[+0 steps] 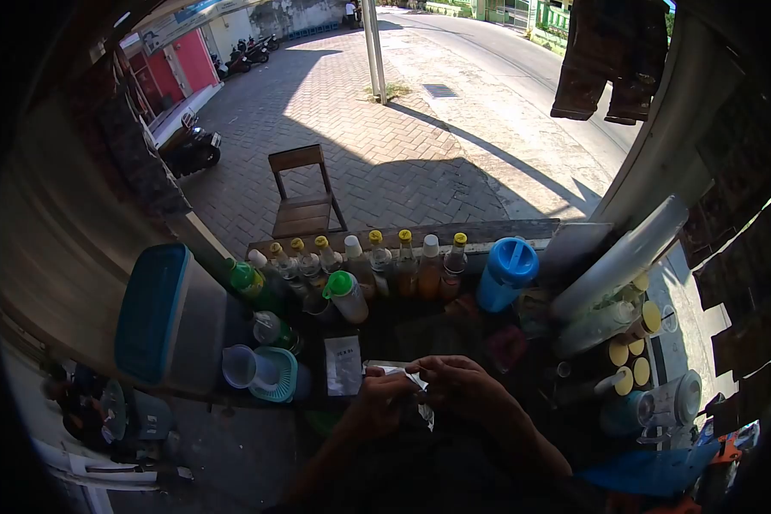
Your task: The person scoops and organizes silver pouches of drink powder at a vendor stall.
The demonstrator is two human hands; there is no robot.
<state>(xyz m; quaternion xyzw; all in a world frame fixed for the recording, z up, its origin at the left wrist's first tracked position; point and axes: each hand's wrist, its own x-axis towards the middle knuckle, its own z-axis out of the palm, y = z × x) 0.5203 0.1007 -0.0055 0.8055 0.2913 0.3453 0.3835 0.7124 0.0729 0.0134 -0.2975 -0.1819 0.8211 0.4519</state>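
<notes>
My left hand [381, 400] and my right hand [456, 379] meet over the near edge of the dark counter. Their fingers are pinched on a crinkled silvery-white wrapper [426, 415], part of which hangs below them; what is inside it cannot be made out. Just left of my left hand, a flat white packet with dark print [343, 367] lies on the counter. Beyond the hands stands a white squeeze bottle with a green cap [348, 299]. A teal basket [280, 375] with a clear cup is further left.
Yellow- and white-capped bottles [405, 264] line the far edge, beside a blue lidded jug [507, 276]. Stacked clear cups [617, 261] and jars stand right. A teal-lidded box [152, 313] is at left. Outside are a wooden chair [303, 204] and a pole [373, 51].
</notes>
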